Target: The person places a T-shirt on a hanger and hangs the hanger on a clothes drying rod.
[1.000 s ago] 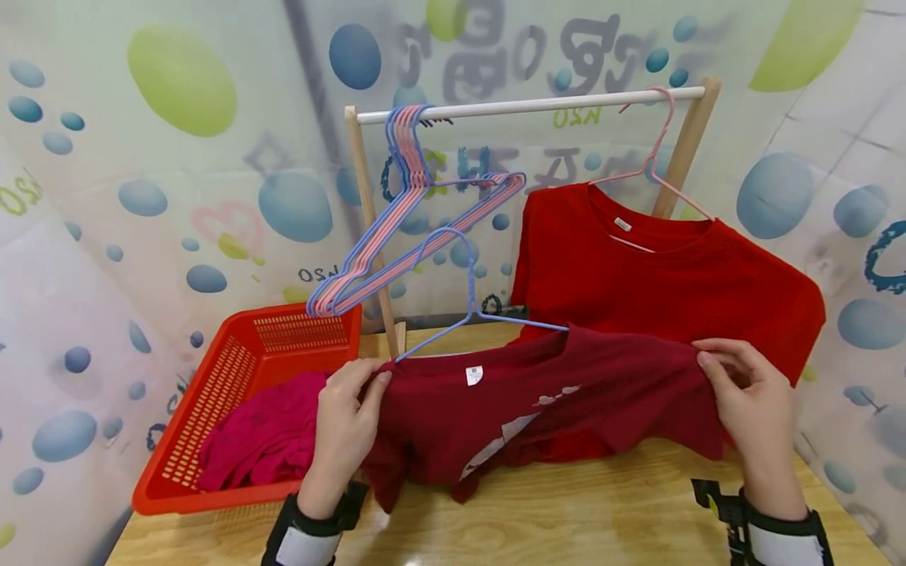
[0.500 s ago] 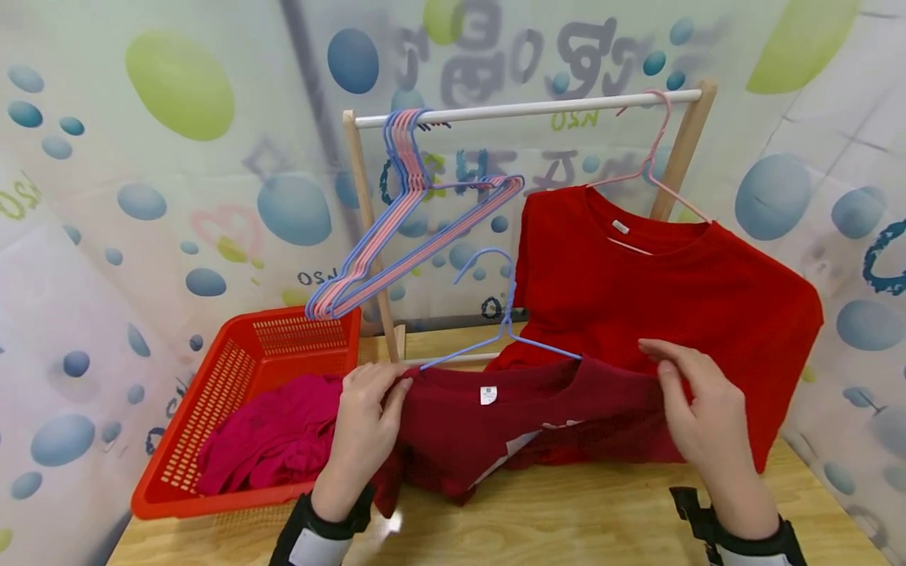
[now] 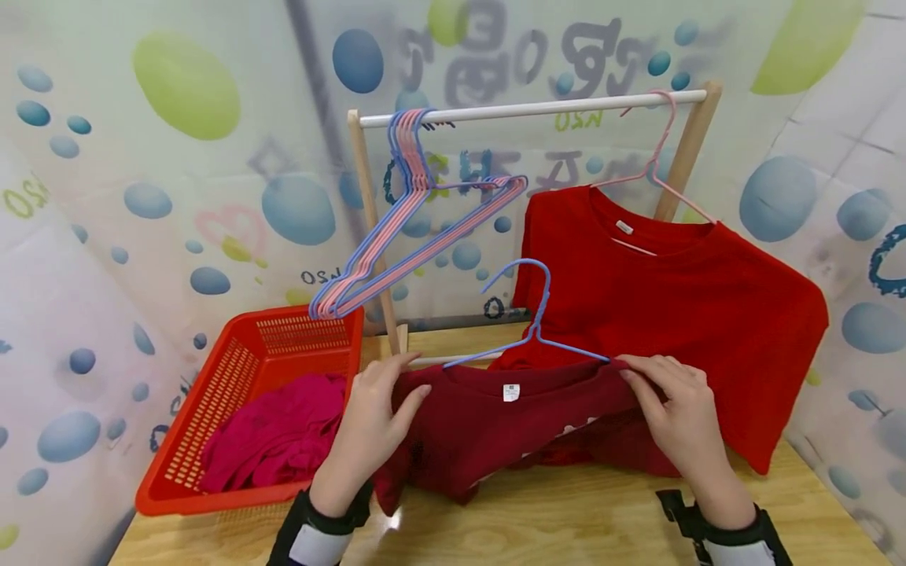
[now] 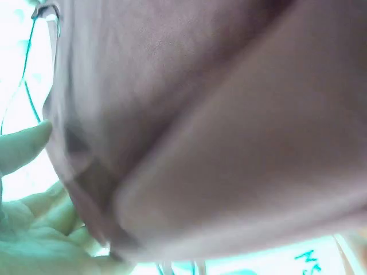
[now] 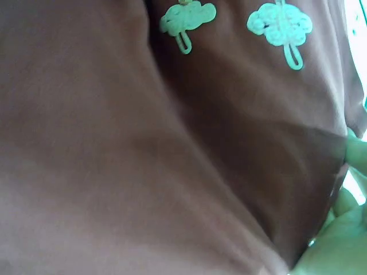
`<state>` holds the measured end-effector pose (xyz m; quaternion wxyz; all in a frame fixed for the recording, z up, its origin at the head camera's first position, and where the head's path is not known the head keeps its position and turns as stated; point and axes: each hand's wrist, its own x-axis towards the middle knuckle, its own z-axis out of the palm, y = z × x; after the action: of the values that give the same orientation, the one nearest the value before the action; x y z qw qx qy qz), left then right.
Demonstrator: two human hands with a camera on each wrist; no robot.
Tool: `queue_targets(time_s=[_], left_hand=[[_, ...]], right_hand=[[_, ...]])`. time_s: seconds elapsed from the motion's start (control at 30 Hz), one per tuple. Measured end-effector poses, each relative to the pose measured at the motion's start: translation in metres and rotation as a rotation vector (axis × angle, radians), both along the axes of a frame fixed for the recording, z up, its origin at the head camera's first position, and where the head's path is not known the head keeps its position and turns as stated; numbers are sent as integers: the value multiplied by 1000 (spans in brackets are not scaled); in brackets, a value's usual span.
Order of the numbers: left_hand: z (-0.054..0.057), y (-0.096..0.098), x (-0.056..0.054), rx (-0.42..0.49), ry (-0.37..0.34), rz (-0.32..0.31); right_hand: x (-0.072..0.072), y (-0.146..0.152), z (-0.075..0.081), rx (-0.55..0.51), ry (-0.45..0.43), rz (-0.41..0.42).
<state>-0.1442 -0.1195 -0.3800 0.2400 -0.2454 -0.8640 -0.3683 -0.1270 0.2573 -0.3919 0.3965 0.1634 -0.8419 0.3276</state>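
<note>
label (image 3: 511, 392) on maroon shirt (image 3: 488, 434): head view only

Has a bare left hand (image 3: 377, 424) and bare right hand (image 3: 679, 405) with black wristbands (image 3: 336, 523).
Shows a white panel (image 3: 320, 545) on the left band, another on the right, and a dark angular bracket (image 3: 677, 509) jutting inward beside the right one.

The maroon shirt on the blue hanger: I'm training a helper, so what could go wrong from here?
The blue hanger might slip out of the maroon shirt, since its arms enter at the neck and neither hand holds its hook.

One shoulder could drop if the left hand or right hand loosens, as they hold opposite shoulders.

The hook could catch the hanging red shirt, which it overlaps in the head view.
</note>
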Motion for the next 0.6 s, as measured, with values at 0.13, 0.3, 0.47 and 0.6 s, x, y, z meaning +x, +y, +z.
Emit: queue_targets(time_s=[0.13, 0.3, 0.47, 0.6], left_hand=[[2, -13, 3, 36, -130, 23], [6, -25, 7, 85, -275, 21], [6, -33, 11, 191, -321, 30], [7, -39, 13, 270, -279, 74]], right_hand=[[-2, 12, 0, -40, -4, -16], [-4, 24, -1, -68, 4, -55], [-6, 33, -1, -56, 43, -64], [-8, 40, -3, -62, 73, -35]])
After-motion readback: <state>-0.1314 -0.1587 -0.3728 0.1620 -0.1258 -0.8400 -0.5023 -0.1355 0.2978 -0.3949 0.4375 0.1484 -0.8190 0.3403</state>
